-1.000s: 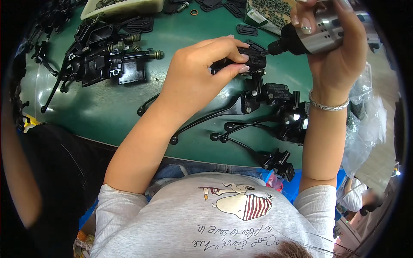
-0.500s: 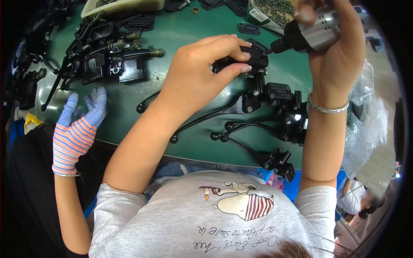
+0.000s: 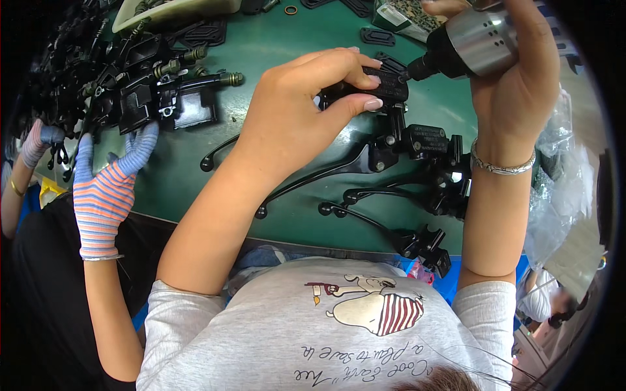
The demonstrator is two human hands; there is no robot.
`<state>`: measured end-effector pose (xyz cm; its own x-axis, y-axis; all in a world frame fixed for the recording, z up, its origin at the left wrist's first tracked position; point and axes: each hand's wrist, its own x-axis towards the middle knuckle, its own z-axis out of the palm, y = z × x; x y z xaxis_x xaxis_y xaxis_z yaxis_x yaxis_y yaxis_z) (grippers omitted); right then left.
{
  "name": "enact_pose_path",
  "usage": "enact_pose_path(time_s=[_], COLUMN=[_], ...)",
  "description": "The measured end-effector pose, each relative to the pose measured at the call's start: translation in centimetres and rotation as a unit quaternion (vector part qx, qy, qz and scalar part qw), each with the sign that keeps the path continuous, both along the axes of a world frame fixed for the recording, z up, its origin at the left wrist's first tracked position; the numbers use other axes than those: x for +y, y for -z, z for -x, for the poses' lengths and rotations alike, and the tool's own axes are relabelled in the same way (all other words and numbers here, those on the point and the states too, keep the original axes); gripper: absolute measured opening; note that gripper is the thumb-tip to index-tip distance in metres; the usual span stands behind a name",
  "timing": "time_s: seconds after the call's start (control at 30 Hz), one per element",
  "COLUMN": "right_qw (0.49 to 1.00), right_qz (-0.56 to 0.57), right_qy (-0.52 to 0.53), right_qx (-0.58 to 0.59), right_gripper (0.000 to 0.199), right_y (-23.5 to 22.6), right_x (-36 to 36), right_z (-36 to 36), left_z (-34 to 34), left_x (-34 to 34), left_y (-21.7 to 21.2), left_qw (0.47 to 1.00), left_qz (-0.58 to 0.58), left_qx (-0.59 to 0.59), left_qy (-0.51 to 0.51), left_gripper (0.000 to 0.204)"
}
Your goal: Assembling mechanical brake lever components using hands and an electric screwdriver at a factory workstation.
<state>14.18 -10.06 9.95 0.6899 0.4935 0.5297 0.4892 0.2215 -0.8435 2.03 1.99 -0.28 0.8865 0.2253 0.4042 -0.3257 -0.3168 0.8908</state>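
My left hand pinches a black brake lever assembly at its square reservoir cap, holding it down on the green table. My right hand grips a silver and black power screwdriver, whose tip touches the cap's right end. The assembly's long lever runs down to the left under my forearm. A silver bracelet sits on my right wrist.
Several more black lever assemblies lie by my right forearm. A heap of black parts covers the left of the table, where a co-worker's striped-gloved hand reaches. A tray and small covers lie at the back. A plastic bag hangs at right.
A co-worker's striped-gloved hand came in from the left and has moved up to the heap of black parts. My own hands, the screwdriver and the assembly have barely moved.
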Motion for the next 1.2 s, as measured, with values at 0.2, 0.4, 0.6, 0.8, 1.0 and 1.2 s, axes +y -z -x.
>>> enact_pose_path(time_s=[0.2, 0.4, 0.6, 0.8, 1.0, 1.2], right_qw=[0.993, 0.993, 0.976, 1.0, 0.927, 0.99], right_qz=[0.022, 0.003, 0.0, -0.024, -0.035, -0.125], right_qy=[0.026, -0.106, 0.214, 0.011, -0.357, -0.032], right_qx=[0.115, -0.058, -0.028, -0.006, 0.11, 0.066], right_gripper=[0.026, 0.028, 0.029, 0.033, 0.042, 0.029], right_y=[-0.8, 0.0, -0.5, -0.1, -1.2, -3.8], right_x=[0.0, -1.9, -0.3, -3.8, -6.7, -7.4], right_z=[1.9, -1.1, 2.7, -2.2, -3.7, -0.8], left_z=[-0.6, -1.1, -1.3, -1.6, -1.9, -2.4], left_x=[-0.2, -1.1, -1.6, -1.9, -2.1, -1.5], left_y=[1.8, 2.3, 1.5, 1.8, 1.5, 1.2], left_qw=[0.999, 0.998, 0.996, 0.998, 0.999, 0.995], left_qz=[0.034, 0.066, 0.064, 0.053, 0.037, 0.037], left_qx=[0.007, -0.011, 0.062, -0.019, -0.024, 0.04], left_qy=[-0.008, -0.016, 0.023, 0.01, 0.029, 0.078], left_gripper=[0.015, 0.021, 0.014, 0.02, 0.018, 0.016])
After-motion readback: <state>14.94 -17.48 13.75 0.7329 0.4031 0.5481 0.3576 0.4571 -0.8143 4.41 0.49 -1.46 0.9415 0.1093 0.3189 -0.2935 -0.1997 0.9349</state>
